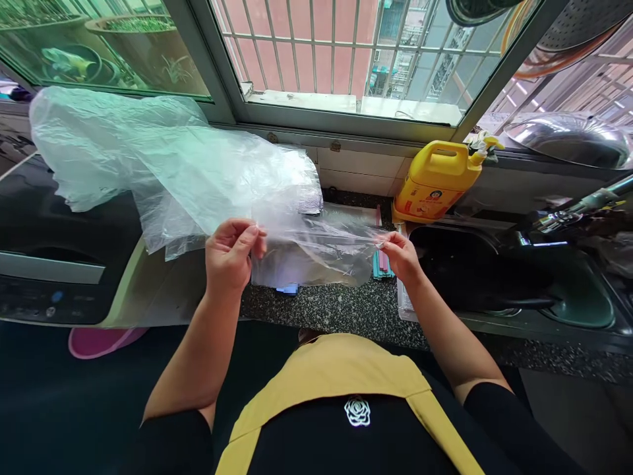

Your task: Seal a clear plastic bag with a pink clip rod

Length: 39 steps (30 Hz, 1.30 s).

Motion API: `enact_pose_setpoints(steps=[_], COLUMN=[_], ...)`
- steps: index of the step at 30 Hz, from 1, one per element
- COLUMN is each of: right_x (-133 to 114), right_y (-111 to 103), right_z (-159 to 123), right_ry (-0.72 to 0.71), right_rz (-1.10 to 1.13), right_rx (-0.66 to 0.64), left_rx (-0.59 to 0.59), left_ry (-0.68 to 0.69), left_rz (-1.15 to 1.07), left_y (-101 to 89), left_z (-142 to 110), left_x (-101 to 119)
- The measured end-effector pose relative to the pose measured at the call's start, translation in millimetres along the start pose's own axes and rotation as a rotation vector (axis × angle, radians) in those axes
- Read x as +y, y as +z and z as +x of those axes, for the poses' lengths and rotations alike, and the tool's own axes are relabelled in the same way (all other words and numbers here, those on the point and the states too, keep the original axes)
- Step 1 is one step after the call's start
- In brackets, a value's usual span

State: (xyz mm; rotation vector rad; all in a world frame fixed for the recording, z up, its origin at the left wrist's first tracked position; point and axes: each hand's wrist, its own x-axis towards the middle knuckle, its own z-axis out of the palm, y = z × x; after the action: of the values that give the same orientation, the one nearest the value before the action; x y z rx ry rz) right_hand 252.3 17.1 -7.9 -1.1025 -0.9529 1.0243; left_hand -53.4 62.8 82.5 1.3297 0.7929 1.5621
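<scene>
fingers of left hand pinching one edge of clear plastic bag | fingers of right hand pinching the opposite edge | bag stretched between hands above speckled counter | yellow jug by sink
</scene>
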Motion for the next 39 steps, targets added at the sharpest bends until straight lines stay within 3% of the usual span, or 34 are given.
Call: enact_pose_setpoints(steps=[4, 7, 8, 10, 12, 14, 17, 21, 26, 27, 30, 33, 39], right_x=[-16, -35, -41, -52, -60, -66, -73, -80, -62, -55, -31, -18, -26], right_y=[2, -2, -2, -2, 3, 12, 25, 22, -23, -30, -35, -20, -2], right_z=[-6, -13, -15, -18, -21, -23, -25, -29, -41, -44, -51, -54, -50], right_ry=[-0.138, -0.27, -0.315, -0.389, -0.443, -0.491, -0.543, -0.58, -0.426, -0.367, -0.244, -0.204, -0.219], right_rz=[-0.168, -0.376, -0.437, -0.547, -0.629, -0.684, -0.759, -0.794, -0.605, -0.557, -0.448, -0.417, -0.385], right_rx=[0.112, 0.058, 0.023, -0.052, -0.12, -0.18, -0.256, -0.215, 0.359, 0.413, 0.375, 0.32, 0.346], left_rx=[0.119, 0.334, 0.357, 0.22, -0.124, -0.368, -0.503, -0.467, -0.321, -0.301, -0.258, -0.224, -0.056], left_ry=[0.011, 0.377, 0.512, 0.647, 0.557, 0.427, 0.27, 0.138, -0.014, -0.034, -0.063, -0.085, -0.162], left_rz=[0.176, 0.406, 0.468, 0.568, 0.634, 0.62, 0.595, 0.425, 0.284, 0.274, 0.254, 0.228, 0.106], left_y=[-16.2, -20.4, -16.5, 1.3, 30.0, 62.7, 101.3, 113.4, 93.0, 89.3, 82.2, 77.8, 66.2], left_z=[-24, -41, -46, -51, -52, -49, -43, -37, -39, -40, -41, -40, -38], left_x=[-28, -38, -38, -33, -28, -26, -33, -42, -40, -40, -39, -41, -49])
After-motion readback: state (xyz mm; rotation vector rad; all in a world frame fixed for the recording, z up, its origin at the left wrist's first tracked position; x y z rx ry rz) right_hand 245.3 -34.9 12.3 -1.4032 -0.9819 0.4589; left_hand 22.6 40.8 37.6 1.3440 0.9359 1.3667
